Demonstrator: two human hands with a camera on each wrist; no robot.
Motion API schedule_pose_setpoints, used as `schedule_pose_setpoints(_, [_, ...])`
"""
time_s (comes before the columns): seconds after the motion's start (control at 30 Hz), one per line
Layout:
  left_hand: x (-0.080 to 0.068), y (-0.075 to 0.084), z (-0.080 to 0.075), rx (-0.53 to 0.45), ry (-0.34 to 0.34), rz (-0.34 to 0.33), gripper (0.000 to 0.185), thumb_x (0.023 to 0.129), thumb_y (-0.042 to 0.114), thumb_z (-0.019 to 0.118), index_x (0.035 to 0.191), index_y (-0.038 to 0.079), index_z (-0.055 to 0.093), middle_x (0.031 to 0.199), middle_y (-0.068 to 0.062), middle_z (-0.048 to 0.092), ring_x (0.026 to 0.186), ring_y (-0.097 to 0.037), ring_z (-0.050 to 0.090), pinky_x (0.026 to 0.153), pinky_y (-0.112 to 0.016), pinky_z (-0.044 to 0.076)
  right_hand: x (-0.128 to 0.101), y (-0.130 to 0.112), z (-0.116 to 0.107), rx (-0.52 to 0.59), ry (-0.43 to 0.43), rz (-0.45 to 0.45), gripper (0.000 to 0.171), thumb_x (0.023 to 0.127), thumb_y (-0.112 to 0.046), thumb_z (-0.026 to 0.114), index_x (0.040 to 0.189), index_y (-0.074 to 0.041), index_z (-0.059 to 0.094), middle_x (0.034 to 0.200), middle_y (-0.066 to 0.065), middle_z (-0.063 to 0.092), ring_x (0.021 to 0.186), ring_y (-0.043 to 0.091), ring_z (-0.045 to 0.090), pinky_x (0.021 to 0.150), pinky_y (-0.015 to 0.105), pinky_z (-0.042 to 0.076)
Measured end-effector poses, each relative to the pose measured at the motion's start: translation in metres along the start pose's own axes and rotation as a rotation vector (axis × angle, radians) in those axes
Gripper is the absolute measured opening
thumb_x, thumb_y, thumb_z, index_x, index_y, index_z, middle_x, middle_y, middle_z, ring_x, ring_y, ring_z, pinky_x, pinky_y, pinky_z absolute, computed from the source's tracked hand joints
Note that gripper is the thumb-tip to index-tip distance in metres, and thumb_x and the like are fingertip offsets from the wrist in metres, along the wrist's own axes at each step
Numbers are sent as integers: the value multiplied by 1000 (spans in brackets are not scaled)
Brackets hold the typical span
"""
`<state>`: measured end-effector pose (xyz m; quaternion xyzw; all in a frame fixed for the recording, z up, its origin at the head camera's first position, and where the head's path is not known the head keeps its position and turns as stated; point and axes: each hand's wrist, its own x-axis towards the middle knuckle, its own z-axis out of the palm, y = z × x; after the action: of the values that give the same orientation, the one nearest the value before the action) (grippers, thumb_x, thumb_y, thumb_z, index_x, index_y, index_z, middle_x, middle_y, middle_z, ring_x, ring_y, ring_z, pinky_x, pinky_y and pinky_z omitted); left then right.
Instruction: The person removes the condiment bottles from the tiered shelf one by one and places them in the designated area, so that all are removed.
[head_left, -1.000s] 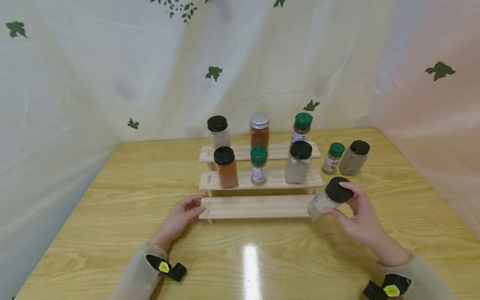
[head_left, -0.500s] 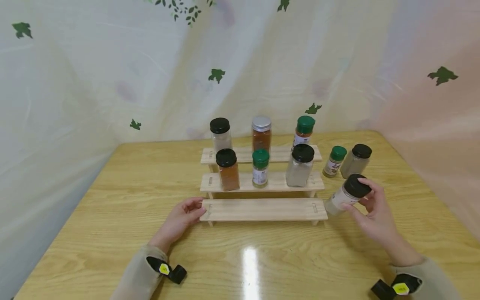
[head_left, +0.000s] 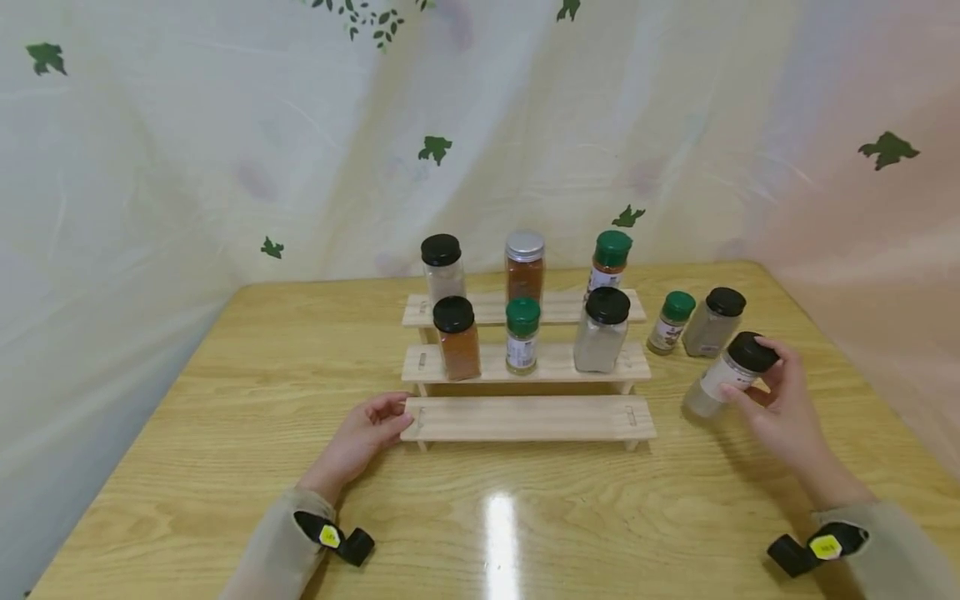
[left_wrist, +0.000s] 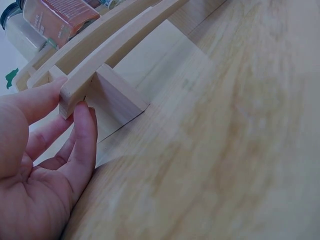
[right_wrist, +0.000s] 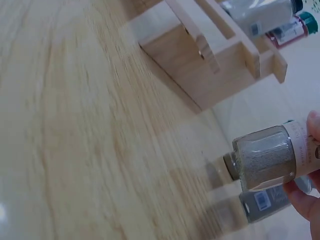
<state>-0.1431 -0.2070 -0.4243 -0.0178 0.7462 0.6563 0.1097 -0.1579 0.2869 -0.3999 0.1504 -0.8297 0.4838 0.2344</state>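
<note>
My left hand (head_left: 362, 437) pinches the left end of the lowest step of a wooden three-tier rack (head_left: 525, 418); the left wrist view shows thumb and fingers (left_wrist: 85, 145) on either side of the board's end. To the right of the rack, my right hand (head_left: 780, 408) grips a spice jar (head_left: 722, 382) with a black lid and a pale label. The jar is tilted, its lid leaning right, and greyish powder shows through its glass (right_wrist: 267, 157) in the right wrist view. It appears held above the table.
Several spice jars stand on the rack's upper two tiers, among them an orange-filled jar (head_left: 458, 350) and a silver-lidded jar (head_left: 525, 267). A small green-lidded jar (head_left: 670, 323) and a black-lidded jar (head_left: 713, 323) stand on the table (head_left: 300, 350) behind the held jar. A printed curtain hangs behind.
My right hand has carried the black-lidded spice jar rightward, away from the right end of the lowest step. The left hand keeps its hold on the rack.
</note>
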Motion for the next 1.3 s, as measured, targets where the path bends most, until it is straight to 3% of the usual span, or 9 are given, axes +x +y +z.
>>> schedule_pose_setpoints(0.2, [1,-2,0,-2,5,-6,46,92,4,58,132,-12,42,98,2,52,84,-3,50,71,-17,48,4,12,-4,-12,27,28,77,80,24,54,143,-5,20,117,-22,40,104,-11,45,76,2,42])
schedule_pose_setpoints(0.4, [1,-1,1,-4,0,2,47,91,5,59,131,-13,42,99,2,51,86,-3,50,72,-17,48,8,20,-10,-92,40,147,72,86,10,58,143,-13,21,111,-27,37,99,-16,40,74,0,39])
schedule_pose_setpoints(0.73, [1,0,0,-7,-5,6,47,91,4,59,131,-13,42,98,3,51,84,-2,50,71,-16,48,21,31,-22,-171,119,267,69,88,1,60,143,-11,21,108,-24,33,96,-14,39,72,-1,37])
schedule_pose_setpoints(0.87, [1,0,-1,-4,-8,12,47,91,4,59,131,-13,42,97,3,51,83,-2,50,69,-16,47,25,35,-26,-201,99,294,69,89,-1,60,144,-10,20,120,2,43,105,-11,40,73,-2,36])
schedule_pose_setpoints(1.0, [0,-1,-1,-20,-18,17,47,91,4,59,131,-14,41,96,4,53,83,-2,51,70,-16,47,30,38,-27,-231,82,269,69,88,4,59,144,-5,20,129,25,37,107,-11,39,73,-3,34])
schedule_pose_setpoints(1.07, [0,-1,-1,-29,-23,18,48,91,4,59,131,-15,40,96,5,54,84,-2,52,71,-16,48,33,40,-27,-252,73,259,70,87,6,59,144,-3,20,132,27,36,110,-4,42,73,-3,33])
schedule_pose_setpoints(1.17, [0,-1,-1,-38,-22,13,48,91,3,58,132,-15,40,97,4,54,85,-2,53,72,-16,49,37,44,-29,-266,48,257,69,89,3,58,145,-4,18,136,29,34,118,19,45,72,-3,32])
schedule_pose_setpoints(1.23, [0,-1,0,-24,-11,4,47,92,4,58,132,-14,41,98,4,54,85,-2,53,72,-17,49,40,47,-31,-270,25,263,69,91,0,57,146,-6,17,137,29,32,119,37,41,71,-3,32])
schedule_pose_setpoints(1.3, [1,-1,1,-5,3,-5,46,92,4,58,132,-13,42,99,2,52,85,-2,51,72,-17,48,44,50,-34,-265,5,265,69,92,-3,57,147,-7,16,137,30,31,117,44,39,70,-3,32])
